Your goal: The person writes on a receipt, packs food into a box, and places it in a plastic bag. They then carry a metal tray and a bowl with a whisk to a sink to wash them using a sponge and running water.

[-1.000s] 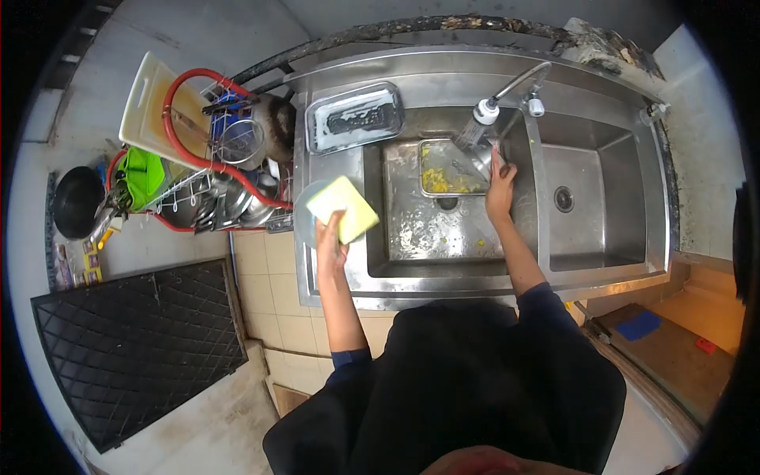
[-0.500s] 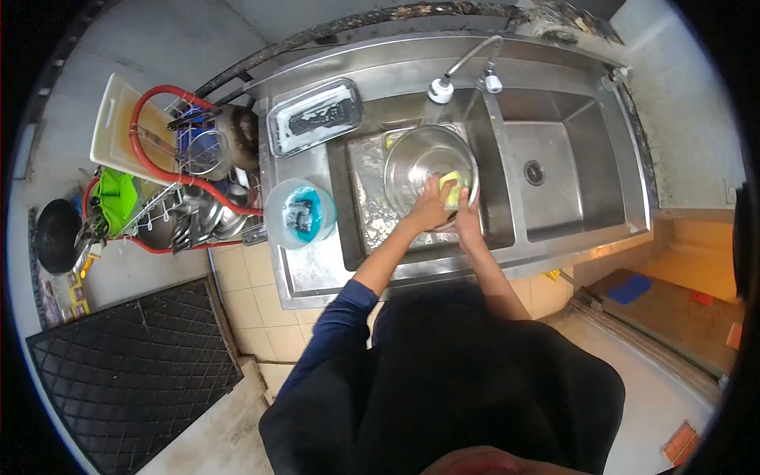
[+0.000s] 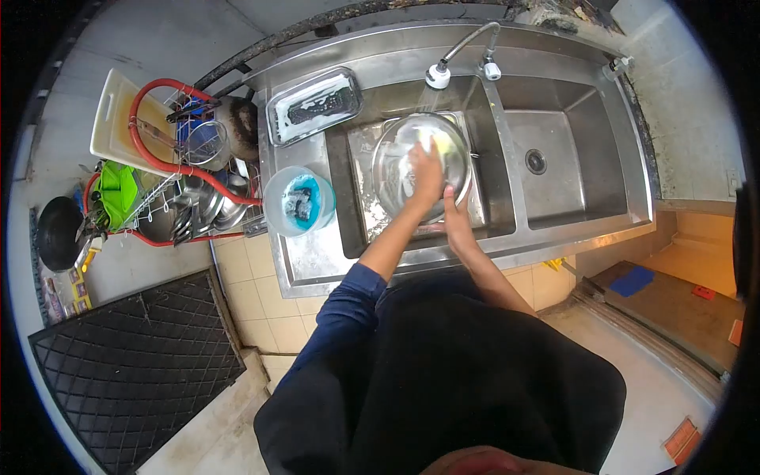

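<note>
A round, shiny metal bowl (image 3: 388, 178) sits tilted in the left basin, under the faucet head. My left hand (image 3: 428, 176) reaches over the bowl and presses a yellow-green sponge (image 3: 443, 142) to its surface; sponge and fingertips are smeared by motion. At the bowl's near right edge, my right hand (image 3: 457, 220) grips the rim, thumb up along the side. What its other fingers do beneath the rim is hidden. A thin stream seems to fall from the white faucet head (image 3: 437, 77) onto the bowl's far side.
Left of the basin stand a soapy dark tray (image 3: 314, 105) and a clear tub (image 3: 273, 207) with blue liquid and a scrubber. A second basin (image 3: 554, 158) lies to the right. Farther left, a dish rack (image 3: 162, 190) holds utensils, a strainer and a cutting board (image 3: 119, 119).
My left hand has slid the sponge away from me, toward the bowl's far side. The bowl has turned and shifted slightly left, while my right hand stays by its near right edge.
</note>
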Demonstrator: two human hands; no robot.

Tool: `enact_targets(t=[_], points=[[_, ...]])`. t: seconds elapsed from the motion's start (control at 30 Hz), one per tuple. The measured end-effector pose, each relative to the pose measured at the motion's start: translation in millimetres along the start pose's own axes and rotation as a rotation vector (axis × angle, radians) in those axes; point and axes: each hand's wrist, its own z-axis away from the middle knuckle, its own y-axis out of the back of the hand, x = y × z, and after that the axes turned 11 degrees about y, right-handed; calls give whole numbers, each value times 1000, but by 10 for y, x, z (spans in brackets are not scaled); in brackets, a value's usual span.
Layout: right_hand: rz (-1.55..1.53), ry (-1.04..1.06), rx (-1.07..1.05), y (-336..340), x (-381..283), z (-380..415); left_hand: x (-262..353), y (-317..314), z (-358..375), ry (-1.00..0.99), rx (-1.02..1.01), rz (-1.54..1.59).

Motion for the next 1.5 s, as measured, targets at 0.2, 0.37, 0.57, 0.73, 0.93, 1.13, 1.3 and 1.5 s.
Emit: enact_targets(t=[0.2, 0.37, 0.57, 0.73, 0.93, 1.13, 1.3, 1.5], points=[[-211, -251, -45, 423, -260, -217, -335, 531, 69, -741, -599, 280], [-158, -139, 1, 131, -597, 57, -410, 537, -60, -262, -139, -360], [-269, -79, -33, 139, -520, -137, 228, 205, 47, -396, -295, 397], [-153, -87, 30, 649, -477, -392, -125, 925, -137, -584, -823, 182], [-169, -74, 48, 299, -584, -148, -337, 628, -240, -642, -266, -595], [-220, -49, 131, 354, -392, -173, 243, 617, 113, -391, -842, 261], [-202, -72, 54, 102, -434, 0, 528, -37, -117, 518, -657, 1053], [-339, -133, 44, 57, -592, 154, 611, 61, -615, 580, 34, 999]])
